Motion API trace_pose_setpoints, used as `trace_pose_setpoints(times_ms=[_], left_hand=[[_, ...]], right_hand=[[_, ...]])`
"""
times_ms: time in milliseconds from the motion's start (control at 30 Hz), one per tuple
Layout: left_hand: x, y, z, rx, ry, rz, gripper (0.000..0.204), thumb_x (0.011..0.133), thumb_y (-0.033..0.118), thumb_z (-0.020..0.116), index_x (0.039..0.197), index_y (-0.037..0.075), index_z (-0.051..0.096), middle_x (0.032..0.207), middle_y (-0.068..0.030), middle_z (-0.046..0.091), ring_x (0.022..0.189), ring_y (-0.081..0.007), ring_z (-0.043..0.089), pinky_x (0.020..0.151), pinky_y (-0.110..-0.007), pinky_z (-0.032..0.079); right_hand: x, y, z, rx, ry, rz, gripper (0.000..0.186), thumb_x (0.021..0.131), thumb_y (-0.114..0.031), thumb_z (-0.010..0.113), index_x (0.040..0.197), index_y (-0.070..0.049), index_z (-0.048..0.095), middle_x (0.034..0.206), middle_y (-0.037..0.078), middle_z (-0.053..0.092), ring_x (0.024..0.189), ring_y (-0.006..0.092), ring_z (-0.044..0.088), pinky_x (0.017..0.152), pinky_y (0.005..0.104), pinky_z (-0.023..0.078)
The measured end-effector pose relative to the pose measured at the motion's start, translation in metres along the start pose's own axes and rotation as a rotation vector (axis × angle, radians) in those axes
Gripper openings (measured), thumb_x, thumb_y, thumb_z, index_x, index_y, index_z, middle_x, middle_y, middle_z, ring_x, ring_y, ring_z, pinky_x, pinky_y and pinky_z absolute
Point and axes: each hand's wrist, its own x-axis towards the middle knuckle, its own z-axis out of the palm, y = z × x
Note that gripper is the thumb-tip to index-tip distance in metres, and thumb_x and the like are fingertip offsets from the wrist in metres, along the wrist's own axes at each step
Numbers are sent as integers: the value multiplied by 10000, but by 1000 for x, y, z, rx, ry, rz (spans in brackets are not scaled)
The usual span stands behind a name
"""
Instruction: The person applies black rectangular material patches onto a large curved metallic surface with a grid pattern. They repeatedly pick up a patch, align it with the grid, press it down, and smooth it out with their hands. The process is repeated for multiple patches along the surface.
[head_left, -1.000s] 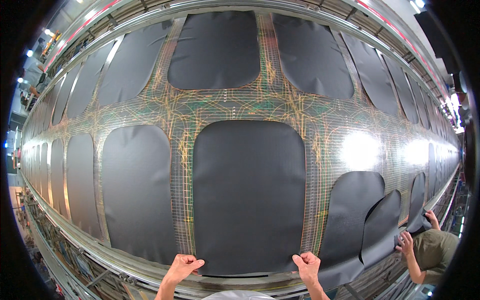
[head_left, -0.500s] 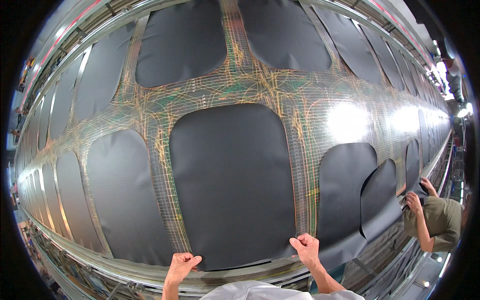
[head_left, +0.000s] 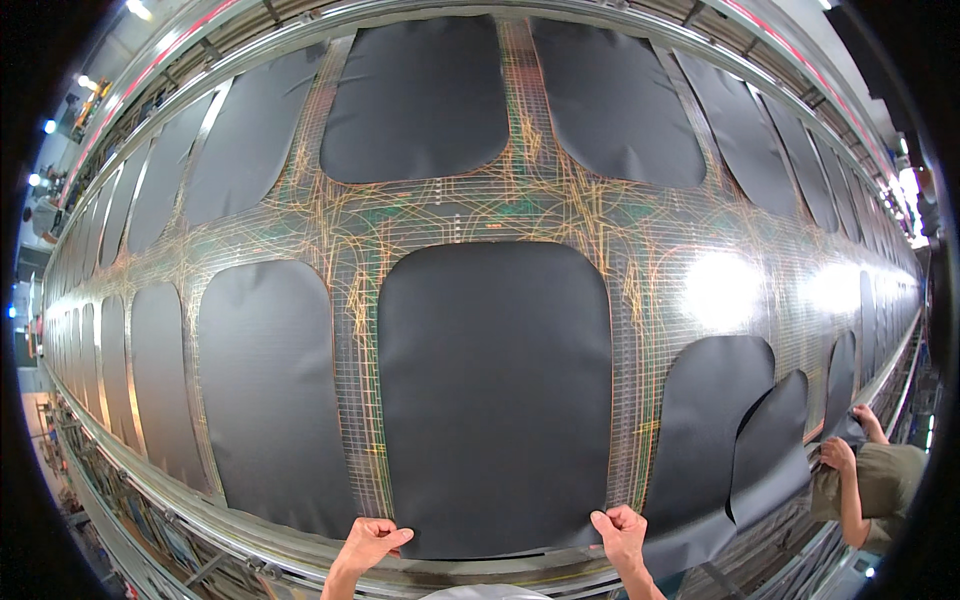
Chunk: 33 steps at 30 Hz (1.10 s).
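Observation:
A large black sheet (head_left: 495,400) with rounded far corners lies flat before me on the long table. At its near left corner, my left hand (head_left: 372,541) is closed, thumb and fingers pinching the edge. My right hand (head_left: 621,533) grips the near right corner the same way, the thumb lying on top. The fingers beneath the sheet are hidden. Under and around the sheet, the table surface (head_left: 520,212) is covered with a grid and many orange, yellow and green lines.
More black sheets (head_left: 270,390) lie in two rows along the table. To the right, one sheet (head_left: 775,450) is folded partly over and hangs past the near edge. Beyond it a co-worker's hands (head_left: 838,455) hold another sheet. A metal rail (head_left: 240,545) runs along the near side.
My view has shifted, so the table and sheets appear lower and further right. Both hands keep their grip on the sheet's near corners, and the sheet lies in the same place among the others.

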Motion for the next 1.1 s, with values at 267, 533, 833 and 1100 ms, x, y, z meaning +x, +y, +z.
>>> trace_pose_setpoints(times_ms=[267,533,833,1100], left_hand=[[3,-5,0,8,-20,-8,373,854,205,778,580,17,608,531,13,516,530,-66,536,503,-255,500],[7,-12,-1,-2,-21,-26,335,857,196,776,616,16,628,569,11,549,551,-64,548,537,-252,531],[-1,-9,5,-76,58,18,342,865,196,761,634,-23,634,575,-27,587,546,-84,594,501,-285,542],[-9,21,-26,465,584,449,203,857,90,706,745,-62,631,572,-64,584,526,-96,559,468,-290,435]], right_hand=[[-3,-7,2,-4,6,-11,221,865,-107,744,753,-6,583,628,-34,547,560,19,465,429,241,503],[-2,-6,3,-49,34,-128,251,844,-106,777,713,-19,582,620,-64,539,573,15,420,523,210,344],[-3,-9,-1,-83,16,-108,236,860,-168,759,753,-8,622,619,-63,536,580,9,413,514,211,333],[6,-78,10,-579,326,-486,141,864,-117,709,915,-7,638,754,101,647,611,176,595,600,310,493]])
